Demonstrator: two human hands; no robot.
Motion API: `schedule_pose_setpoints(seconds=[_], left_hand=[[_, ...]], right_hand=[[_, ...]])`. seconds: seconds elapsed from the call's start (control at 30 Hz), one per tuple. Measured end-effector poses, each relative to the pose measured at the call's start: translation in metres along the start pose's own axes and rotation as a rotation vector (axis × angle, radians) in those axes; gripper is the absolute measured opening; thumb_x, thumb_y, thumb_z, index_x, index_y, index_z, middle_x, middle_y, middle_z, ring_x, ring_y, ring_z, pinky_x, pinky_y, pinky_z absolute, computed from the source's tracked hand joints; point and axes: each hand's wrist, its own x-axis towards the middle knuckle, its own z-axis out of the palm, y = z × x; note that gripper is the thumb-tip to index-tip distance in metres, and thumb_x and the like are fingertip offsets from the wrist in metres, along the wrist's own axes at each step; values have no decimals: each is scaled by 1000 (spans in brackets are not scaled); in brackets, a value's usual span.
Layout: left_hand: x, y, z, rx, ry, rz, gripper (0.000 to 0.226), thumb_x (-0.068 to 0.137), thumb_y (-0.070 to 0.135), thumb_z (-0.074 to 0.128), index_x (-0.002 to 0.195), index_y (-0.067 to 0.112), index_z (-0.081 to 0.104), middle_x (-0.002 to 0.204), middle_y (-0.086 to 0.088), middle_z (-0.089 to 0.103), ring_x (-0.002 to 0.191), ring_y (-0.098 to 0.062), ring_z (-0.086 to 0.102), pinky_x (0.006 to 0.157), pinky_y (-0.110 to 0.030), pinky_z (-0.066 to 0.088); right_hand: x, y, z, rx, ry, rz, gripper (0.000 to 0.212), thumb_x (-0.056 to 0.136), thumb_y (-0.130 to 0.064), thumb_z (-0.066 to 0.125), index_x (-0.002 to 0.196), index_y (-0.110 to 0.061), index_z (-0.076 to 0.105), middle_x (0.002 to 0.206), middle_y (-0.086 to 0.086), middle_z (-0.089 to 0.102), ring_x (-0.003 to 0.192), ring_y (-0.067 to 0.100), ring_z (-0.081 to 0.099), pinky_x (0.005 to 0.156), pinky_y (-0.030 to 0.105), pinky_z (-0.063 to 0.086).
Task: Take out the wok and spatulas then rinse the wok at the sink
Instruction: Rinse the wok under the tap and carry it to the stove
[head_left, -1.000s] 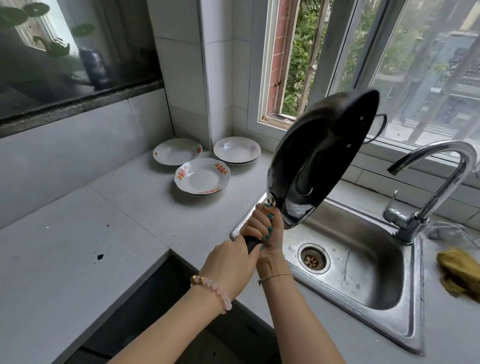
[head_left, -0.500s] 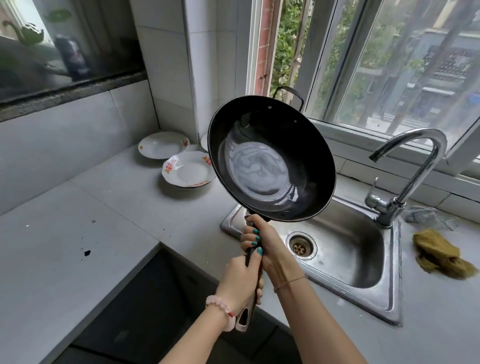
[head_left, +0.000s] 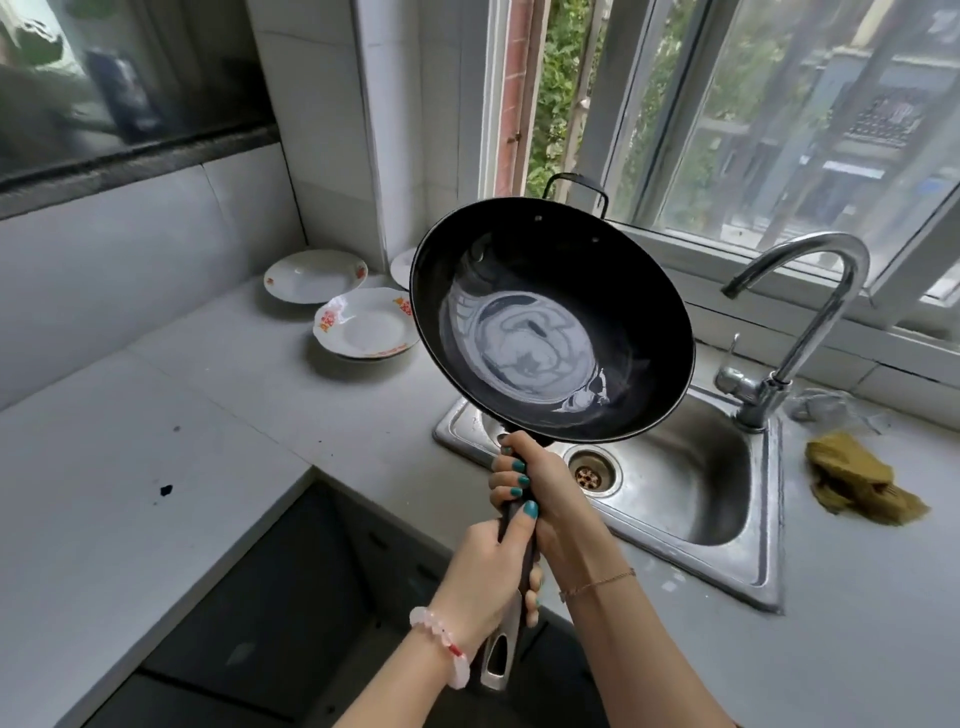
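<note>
A black wok (head_left: 550, 322) is held up in the air, tilted so its wet, shiny inside faces me, above the left end of the steel sink (head_left: 691, 467). Both hands grip its long handle. My right hand (head_left: 540, 488) holds the upper part just below the bowl. My left hand (head_left: 493, 577) holds lower down, with the handle's metal end sticking out beneath it. A small loop handle sits on the wok's far rim. No spatulas are in view.
A chrome faucet (head_left: 800, 322) curves over the sink's back right corner, with no water running. White floral plates (head_left: 363, 325) sit on the counter at the back left. A yellow rag (head_left: 857, 478) lies right of the sink. A dark recess opens below the counter edge.
The wok has turned from showing its underside to facing its inside toward me. My left hand has slid lower on the handle. The view shifted slightly right.
</note>
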Motion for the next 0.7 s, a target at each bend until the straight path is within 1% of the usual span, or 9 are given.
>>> schedule_pose_setpoints(seconds=[0.2,0.43,0.7], left_hand=[[-16,2,-19,-22,-135,-34,34,96,32,44,71,9,48,43,3,48,39,-11,47,40,-24,42],[-37,2,-75,-37,-302,-92,37,96,30,45,68,8,51,46,0,50,39,-12,46,41,-23,43],[-62,-8,-101,22,-522,-171,37,96,28,46,65,10,53,45,0,50,36,-12,46,38,-21,41]], right_hand=[[-11,16,11,13,83,-58,37,92,-8,42,57,-17,32,38,-7,29,27,3,25,28,13,26],[-20,57,47,86,203,-114,38,92,-9,44,57,-17,30,40,-6,28,27,3,26,28,13,25],[-49,97,48,207,327,-271,36,93,-7,44,59,-16,34,38,-7,31,27,3,28,28,13,27]])
